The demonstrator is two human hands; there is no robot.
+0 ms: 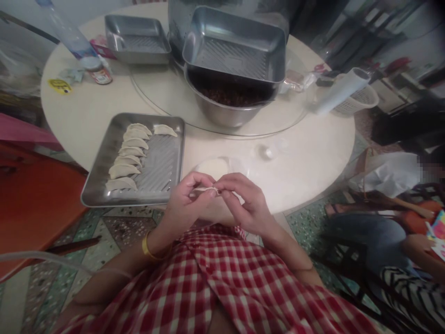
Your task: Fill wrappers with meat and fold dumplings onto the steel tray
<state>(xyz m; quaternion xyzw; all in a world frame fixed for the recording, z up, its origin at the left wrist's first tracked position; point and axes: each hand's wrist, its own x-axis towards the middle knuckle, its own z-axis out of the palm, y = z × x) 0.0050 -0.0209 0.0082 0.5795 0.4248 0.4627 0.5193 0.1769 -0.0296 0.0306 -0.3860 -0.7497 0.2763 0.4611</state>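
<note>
Between my two hands, just past the table's near edge, is a dumpling (206, 189) with its pale dough edge showing. My left hand (189, 197) is closed around one side of it, thumb on the near face. The fingertips of my right hand (245, 199) pinch the dough edge at its right end. Most of the dumpling is hidden by my fingers. To the left lies a metal tray (180, 153) holding a column of several folded dumplings (132, 151) and one more at the top right. A pale round of dough (212, 166) lies just beyond my hands.
A metal bowl (229, 116) of dark filling stands on the glass turntable (156, 104), with an empty metal pan (232, 55) resting over it. Another pan (139, 55), a bottle (74, 41) and a jar (100, 74) stand behind. At right are a plastic basket (361, 99) and a seated person (368, 236).
</note>
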